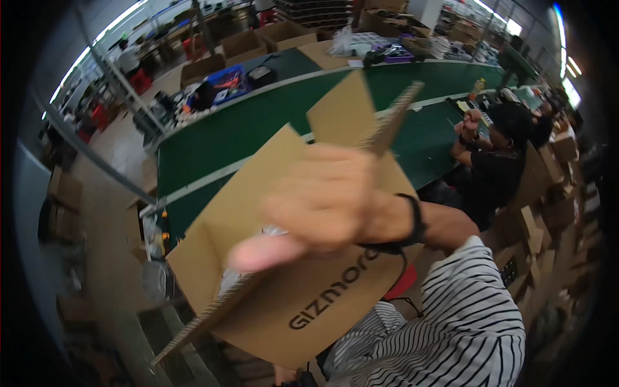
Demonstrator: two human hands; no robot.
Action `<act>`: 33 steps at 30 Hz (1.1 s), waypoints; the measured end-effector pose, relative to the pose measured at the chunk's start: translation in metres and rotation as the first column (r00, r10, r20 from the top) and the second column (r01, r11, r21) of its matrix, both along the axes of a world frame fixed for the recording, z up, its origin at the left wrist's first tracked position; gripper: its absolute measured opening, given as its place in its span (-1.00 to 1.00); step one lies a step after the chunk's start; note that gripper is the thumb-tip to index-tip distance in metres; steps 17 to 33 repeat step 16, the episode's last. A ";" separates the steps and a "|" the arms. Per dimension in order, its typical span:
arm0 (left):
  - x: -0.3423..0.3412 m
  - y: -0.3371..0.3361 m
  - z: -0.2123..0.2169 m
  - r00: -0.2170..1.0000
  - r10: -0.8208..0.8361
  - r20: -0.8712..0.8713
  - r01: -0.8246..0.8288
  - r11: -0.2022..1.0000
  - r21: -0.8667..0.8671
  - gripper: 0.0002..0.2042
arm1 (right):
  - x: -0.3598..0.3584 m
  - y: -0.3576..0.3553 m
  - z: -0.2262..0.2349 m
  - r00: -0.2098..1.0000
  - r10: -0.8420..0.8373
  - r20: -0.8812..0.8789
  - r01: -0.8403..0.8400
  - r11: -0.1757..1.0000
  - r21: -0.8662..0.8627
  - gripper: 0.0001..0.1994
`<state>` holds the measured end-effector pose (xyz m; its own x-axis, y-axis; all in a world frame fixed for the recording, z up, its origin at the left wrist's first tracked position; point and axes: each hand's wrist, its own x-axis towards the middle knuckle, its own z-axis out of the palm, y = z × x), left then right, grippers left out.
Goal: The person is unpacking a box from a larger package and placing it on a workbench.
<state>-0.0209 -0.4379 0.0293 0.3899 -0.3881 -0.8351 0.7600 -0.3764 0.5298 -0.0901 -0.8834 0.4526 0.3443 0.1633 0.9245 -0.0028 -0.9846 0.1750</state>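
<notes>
— Counting boxes at the hand, how many?
— One open cardboard box (322, 303), under and behind the right hand (322, 206), four flaps up.
— Hand's state?
— Blurred; fingers curled over a flap edge, thumb out. Grip unclear.
— Other hand?
— Unseen. One seated person (496, 161) is off to its right.

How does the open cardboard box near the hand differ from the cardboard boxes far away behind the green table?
The open cardboard box is tilted, close under the blurred right hand, with flaps spread and dark print on its side. The far cardboard boxes stand upright beyond the green table, look much smaller in the picture, and no hand touches them. Both are plain brown and open-topped.
</notes>
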 end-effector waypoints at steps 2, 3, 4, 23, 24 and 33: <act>0.000 -0.002 -0.007 1.000 0.011 0.007 -0.011 1.000 0.018 -0.29 | 0.044 -0.004 -0.014 1.000 -0.002 0.008 0.003 1.000 -0.018 -0.43; -0.004 0.000 -0.008 1.000 0.023 -0.005 -0.023 1.000 0.013 -0.29 | 0.072 -0.006 -0.021 0.999 0.030 0.035 -0.029 0.999 -0.042 -0.42; 0.002 -0.023 -0.010 0.999 -0.042 -0.024 0.043 0.998 0.038 -0.29 | 0.064 -0.053 -0.024 0.999 -0.052 0.003 0.052 0.999 -0.010 -0.43; 0.021 -0.071 0.028 0.989 0.148 0.024 -0.150 0.987 0.063 -0.30 | 0.224 -0.222 -0.109 0.911 0.000 -0.412 0.182 0.897 0.402 -0.59; 0.021 -0.071 0.028 0.989 0.148 0.024 -0.150 0.987 0.063 -0.30 | 0.224 -0.222 -0.109 0.911 0.000 -0.412 0.182 0.897 0.402 -0.59; 0.021 -0.071 0.028 0.989 0.148 0.024 -0.150 0.987 0.063 -0.30 | 0.224 -0.222 -0.109 0.911 0.000 -0.412 0.182 0.897 0.402 -0.59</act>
